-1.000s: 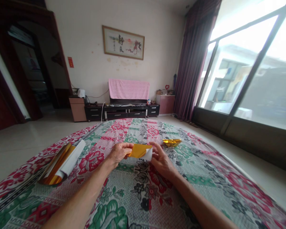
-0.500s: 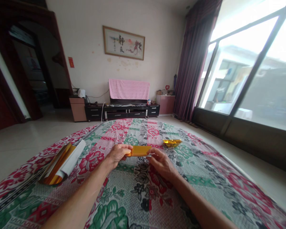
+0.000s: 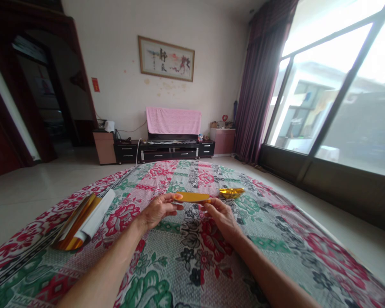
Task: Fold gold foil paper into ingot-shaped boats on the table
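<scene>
A piece of gold foil paper [image 3: 192, 197] is stretched between my two hands, just above the flowered tablecloth [image 3: 147, 282]. My left hand [image 3: 158, 209] pinches its left end with the thumb on top. The right end is caught between the thumb and fingers of my right hand [image 3: 220, 214]. The paper looks narrow and slightly curved along its upper edge. Beyond my right hand, a folded gold paper ingot [image 3: 232, 193] rests on the cloth.
Left of my left arm lies a loose roll of gold and white paper sheets [image 3: 80, 224]. Past the table's far edge stand a low black cabinet [image 3: 160, 157] and a television under a pink cloth [image 3: 173, 120]. A large window [image 3: 327, 94] is on the right.
The gold paper has changed from a short rectangular shape to a longer, thinner one. My hands are slightly farther apart, and the left fingers have shifted their hold.
</scene>
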### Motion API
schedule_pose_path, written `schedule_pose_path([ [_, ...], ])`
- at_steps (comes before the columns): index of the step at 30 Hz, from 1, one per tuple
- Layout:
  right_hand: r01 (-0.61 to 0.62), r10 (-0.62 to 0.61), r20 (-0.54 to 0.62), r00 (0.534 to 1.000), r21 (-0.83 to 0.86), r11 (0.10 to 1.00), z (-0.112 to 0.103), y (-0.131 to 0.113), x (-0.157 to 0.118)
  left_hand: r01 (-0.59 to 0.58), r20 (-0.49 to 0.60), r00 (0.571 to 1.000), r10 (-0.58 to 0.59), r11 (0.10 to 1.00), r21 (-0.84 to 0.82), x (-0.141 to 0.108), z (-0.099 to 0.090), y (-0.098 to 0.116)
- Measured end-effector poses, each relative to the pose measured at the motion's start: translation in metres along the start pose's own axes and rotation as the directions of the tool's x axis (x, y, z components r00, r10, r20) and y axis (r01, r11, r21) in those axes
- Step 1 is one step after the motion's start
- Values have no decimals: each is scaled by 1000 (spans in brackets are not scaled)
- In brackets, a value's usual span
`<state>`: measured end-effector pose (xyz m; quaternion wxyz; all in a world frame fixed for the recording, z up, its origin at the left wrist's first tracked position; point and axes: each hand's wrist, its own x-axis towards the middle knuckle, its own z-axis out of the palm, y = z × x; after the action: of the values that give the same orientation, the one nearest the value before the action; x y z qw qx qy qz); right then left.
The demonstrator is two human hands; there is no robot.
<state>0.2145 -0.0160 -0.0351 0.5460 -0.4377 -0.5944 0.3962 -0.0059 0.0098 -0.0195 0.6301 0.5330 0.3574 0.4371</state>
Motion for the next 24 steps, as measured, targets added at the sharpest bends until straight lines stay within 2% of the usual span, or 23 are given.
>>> schedule_pose_path([
  [7, 12, -11, 23, 1000, -26, 1000, 2, -2, -1, -62, -85, 994, 65, 997, 41, 6, 0, -8],
  [12, 89, -86, 43, 995, -82, 993, 2, -2, -2, -125, -196, 973, 124, 992, 6, 12, 2, -13],
  [18, 169, -169, 10, 986, -92, 981, 1, 0, -2, -144, -242, 956, 164, 985, 97, 15, 6, -16],
  [24, 100, -103, -41, 994, -72, 992, 2, -2, -1, -177, -235, 947, 221, 965, 195, 11, 13, -13],
])
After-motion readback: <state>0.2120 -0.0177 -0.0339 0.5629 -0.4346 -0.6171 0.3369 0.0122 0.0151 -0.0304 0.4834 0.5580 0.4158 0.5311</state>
